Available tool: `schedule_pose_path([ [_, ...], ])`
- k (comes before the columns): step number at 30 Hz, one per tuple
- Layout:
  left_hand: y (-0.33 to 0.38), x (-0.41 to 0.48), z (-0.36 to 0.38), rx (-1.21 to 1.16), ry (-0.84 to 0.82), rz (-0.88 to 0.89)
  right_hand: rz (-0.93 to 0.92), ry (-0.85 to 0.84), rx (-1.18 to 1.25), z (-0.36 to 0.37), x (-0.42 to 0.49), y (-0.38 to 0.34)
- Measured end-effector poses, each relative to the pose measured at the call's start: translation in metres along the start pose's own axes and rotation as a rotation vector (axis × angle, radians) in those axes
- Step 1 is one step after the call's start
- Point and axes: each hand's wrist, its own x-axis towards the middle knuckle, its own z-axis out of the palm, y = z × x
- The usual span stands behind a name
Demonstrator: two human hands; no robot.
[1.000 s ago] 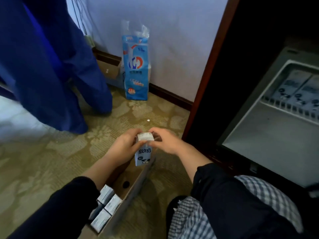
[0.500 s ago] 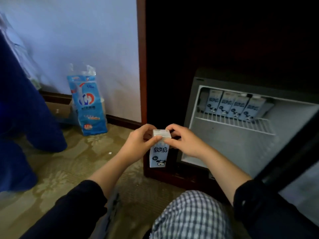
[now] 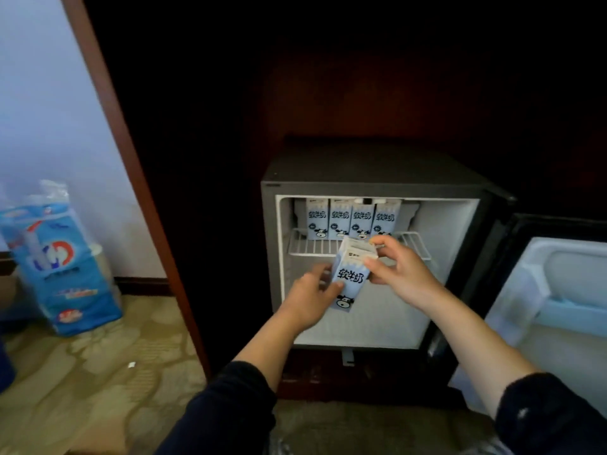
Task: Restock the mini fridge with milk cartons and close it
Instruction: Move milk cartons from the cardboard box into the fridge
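Both hands, left hand (image 3: 310, 297) and right hand (image 3: 402, 274), grip milk carton (image 3: 351, 277), tilted, before open mini fridge (image 3: 377, 178); four cartons (image 3: 353, 218) line wire shelf (image 3: 315, 246).

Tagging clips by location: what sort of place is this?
Probably a hotel guest room: a mini fridge set in a dark wooden cabinet, patterned carpet, and a blue pack of paper rolls.

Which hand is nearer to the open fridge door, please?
The right. The right hand pinches the top of the held milk carton, closer to the fridge door; the left hand holds its lower left side, farther away.
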Motion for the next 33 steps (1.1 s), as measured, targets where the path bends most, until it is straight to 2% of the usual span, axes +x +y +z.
schedule_pose_path([
  [6, 0.002, 0.042, 0.049, 0.000, 0.107, 0.109, 0.047, 0.272, 0.071, -0.035, 0.016, 0.033],
  [9, 0.002, 0.062, 0.071, -0.008, 0.116, 0.172, 0.030, 0.412, 0.002, -0.047, 0.030, 0.043],
  [13, -0.001, 0.089, 0.096, -0.001, 0.042, 0.189, 0.017, 0.545, -0.155, -0.057, 0.043, 0.059],
  [24, 0.000, 0.137, 0.136, 0.111, 0.065, 0.155, 0.062, 0.607, -0.326, -0.078, 0.076, 0.069],
  [27, 0.005, 0.142, 0.143, 0.050, 0.034, 0.184, 0.070, 0.671, -0.389, -0.083, 0.080, 0.073],
  [33, 0.009, 0.148, 0.151, 0.045, 0.083, 0.181, 0.141, 0.643, -0.353, -0.077, 0.086, 0.092],
])
